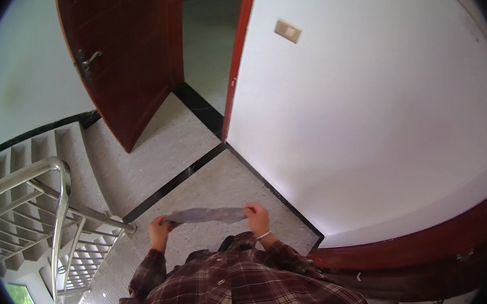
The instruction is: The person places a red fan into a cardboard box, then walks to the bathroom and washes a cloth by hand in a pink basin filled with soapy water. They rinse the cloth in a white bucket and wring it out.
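A thin strip of greyish cloth or film (208,215), slightly blurred, stretches between my two hands over the landing floor. My left hand (159,233) pinches its left end between thumb and fingers. At the other end, my right hand (257,219) grips it the same way, a pale band (263,235) around that wrist. Both hands are held out in front of my plaid shirt (221,290). The exact material of the strip cannot be made out.
A dark red door (129,57) stands ajar ahead. To the left, a stainless steel railing (59,183) borders stairs (41,149). The white wall (362,109) on the right carries a light switch (288,30). Behind at right is a dark red wooden surface (411,250).
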The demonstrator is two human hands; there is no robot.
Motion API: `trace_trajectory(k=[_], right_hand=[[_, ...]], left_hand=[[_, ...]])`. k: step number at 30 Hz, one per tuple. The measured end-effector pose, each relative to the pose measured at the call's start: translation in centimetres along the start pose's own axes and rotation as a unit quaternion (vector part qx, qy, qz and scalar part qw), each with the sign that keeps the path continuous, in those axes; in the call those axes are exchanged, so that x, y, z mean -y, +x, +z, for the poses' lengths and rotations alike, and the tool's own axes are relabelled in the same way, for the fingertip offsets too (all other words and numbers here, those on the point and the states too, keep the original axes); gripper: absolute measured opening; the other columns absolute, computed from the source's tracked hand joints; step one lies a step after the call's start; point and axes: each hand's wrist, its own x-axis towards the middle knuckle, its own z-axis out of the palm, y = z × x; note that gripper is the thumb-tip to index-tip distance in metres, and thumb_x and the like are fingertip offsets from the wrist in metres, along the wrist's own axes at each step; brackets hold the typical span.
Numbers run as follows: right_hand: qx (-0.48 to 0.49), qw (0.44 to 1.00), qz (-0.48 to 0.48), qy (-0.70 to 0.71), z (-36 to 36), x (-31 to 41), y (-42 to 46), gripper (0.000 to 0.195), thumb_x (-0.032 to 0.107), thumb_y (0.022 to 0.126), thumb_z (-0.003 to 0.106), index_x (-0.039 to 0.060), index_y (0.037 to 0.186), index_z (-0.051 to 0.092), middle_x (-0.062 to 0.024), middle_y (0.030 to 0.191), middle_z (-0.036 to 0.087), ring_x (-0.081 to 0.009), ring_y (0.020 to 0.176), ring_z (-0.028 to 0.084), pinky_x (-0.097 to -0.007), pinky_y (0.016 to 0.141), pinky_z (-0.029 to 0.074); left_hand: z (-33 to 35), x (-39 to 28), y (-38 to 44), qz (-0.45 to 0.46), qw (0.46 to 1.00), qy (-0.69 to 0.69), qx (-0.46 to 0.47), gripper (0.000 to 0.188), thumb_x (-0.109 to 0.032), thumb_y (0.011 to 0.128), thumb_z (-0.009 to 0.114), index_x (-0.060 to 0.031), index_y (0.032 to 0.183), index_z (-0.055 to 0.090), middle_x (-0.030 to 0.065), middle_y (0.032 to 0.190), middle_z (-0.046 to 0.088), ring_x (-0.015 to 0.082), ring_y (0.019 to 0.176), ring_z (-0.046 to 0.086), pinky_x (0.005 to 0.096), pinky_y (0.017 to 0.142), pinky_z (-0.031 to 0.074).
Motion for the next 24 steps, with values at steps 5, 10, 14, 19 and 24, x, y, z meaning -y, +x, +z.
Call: trace_trajectory(k=[5, 10, 14, 19, 24], right_hand=[[-0.075, 0.997, 0.000, 0.026, 1.4, -1.4, 5.2, 0.009, 0.003, 0.076, 0.055, 0.0020, 0.081, 0.062, -0.0029, 0.068, 0.058, -0.0103, 0.062, 0.053, -0.0240, 0.058, 0.043], [-0.095, 0.994, 0.027, 0.056, 6.2, -0.2, 12.8, 0.007, 0.003, 0.077, 0.056, 0.0005, 0.080, 0.061, -0.0015, 0.068, 0.057, -0.0097, 0.063, 0.052, -0.0236, 0.059, 0.043], [-0.047, 0.997, 0.031, 0.062, 12.2, -1.0, 20.9, 0.006, 0.004, 0.077, 0.057, 0.0008, 0.081, 0.061, -0.0009, 0.069, 0.057, -0.0085, 0.063, 0.052, -0.0225, 0.059, 0.042], [0.097, 0.992, -0.005, 0.086, 20.1, 4.1, 30.7, 0.008, 0.007, 0.078, 0.059, 0.0026, 0.084, 0.061, 0.0015, 0.069, 0.057, -0.0059, 0.062, 0.049, -0.0208, 0.056, 0.040], [0.144, 0.986, -0.027, 0.074, 25.8, 6.5, 38.9, 0.007, 0.008, 0.077, 0.058, 0.0050, 0.083, 0.061, -0.0022, 0.065, 0.056, -0.0084, 0.056, 0.049, -0.0231, 0.054, 0.041]], left_hand=[[3.2, 0.0, 6.1, 0.025, 0.995, 0.073, 0.062, 0.022, -0.008, 0.069, 0.057, 0.0017, 0.088, 0.063, 0.0152, 0.080, 0.062, 0.0216, 0.070, 0.062, 0.0300, 0.060, 0.047], [3.0, 0.4, 13.2, -0.023, 0.995, 0.074, 0.070, 0.023, -0.010, 0.067, 0.058, -0.0003, 0.088, 0.063, 0.0168, 0.079, 0.062, 0.0241, 0.068, 0.062, 0.0322, 0.061, 0.047], [1.1, 0.0, 20.3, -0.002, 0.991, 0.131, 0.004, 0.022, -0.007, 0.068, 0.058, -0.0009, 0.088, 0.064, 0.0149, 0.073, 0.062, 0.0217, 0.064, 0.062, 0.0314, 0.059, 0.047], [-2.2, -5.7, 27.8, -0.005, 0.981, 0.161, -0.103, 0.022, -0.008, 0.068, 0.058, 0.0002, 0.088, 0.064, 0.0131, 0.071, 0.063, 0.0180, 0.065, 0.062, 0.0298, 0.060, 0.047], [-5.2, -5.6, 36.0, -0.041, 0.983, -0.027, -0.179, 0.022, -0.003, 0.074, 0.053, 0.0038, 0.092, 0.062, 0.0078, 0.070, 0.062, 0.0137, 0.061, 0.060, 0.0253, 0.056, 0.047]])
